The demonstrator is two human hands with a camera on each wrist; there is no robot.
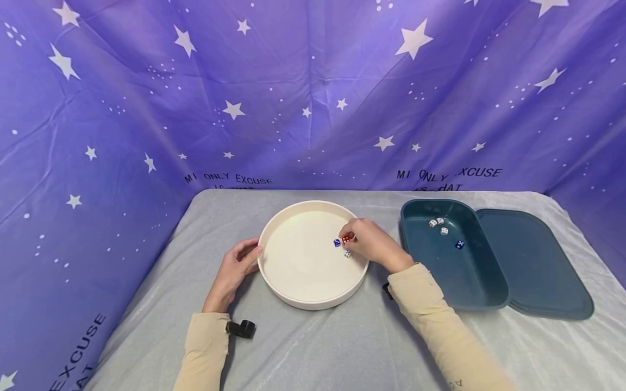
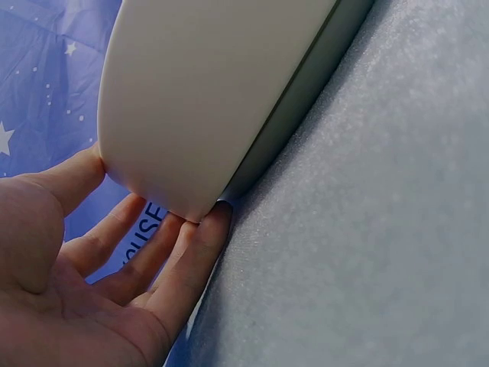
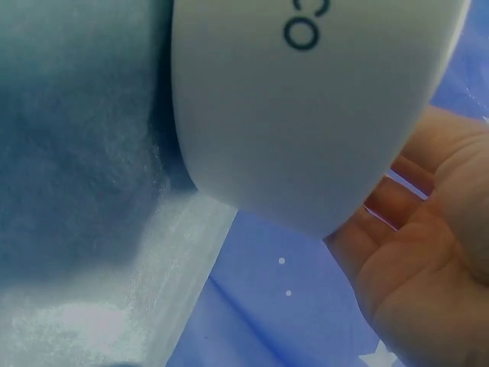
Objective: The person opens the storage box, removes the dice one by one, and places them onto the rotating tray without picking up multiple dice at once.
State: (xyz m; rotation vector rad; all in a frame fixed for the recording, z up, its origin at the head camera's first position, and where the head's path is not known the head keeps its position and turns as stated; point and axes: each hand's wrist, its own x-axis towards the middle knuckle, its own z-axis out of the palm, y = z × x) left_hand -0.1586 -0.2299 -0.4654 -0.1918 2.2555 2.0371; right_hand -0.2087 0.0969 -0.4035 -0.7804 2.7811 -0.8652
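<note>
A round cream tray with a low wall sits on the grey cloth. At its left side my left hand holds the wall, thumb at the rim and fingers lower down, as the left wrist view shows. My right hand reaches over the right rim and pinches a red die just above the tray floor or on it; I cannot tell which. Beside those fingertips lie a blue die and a white die. In the right wrist view the tray wall hides the dice and fingertips.
Right of the tray stands a dark teal box holding white dice and a blue die. Its matching lid lies against the box's right side. A purple star-printed curtain surrounds the table.
</note>
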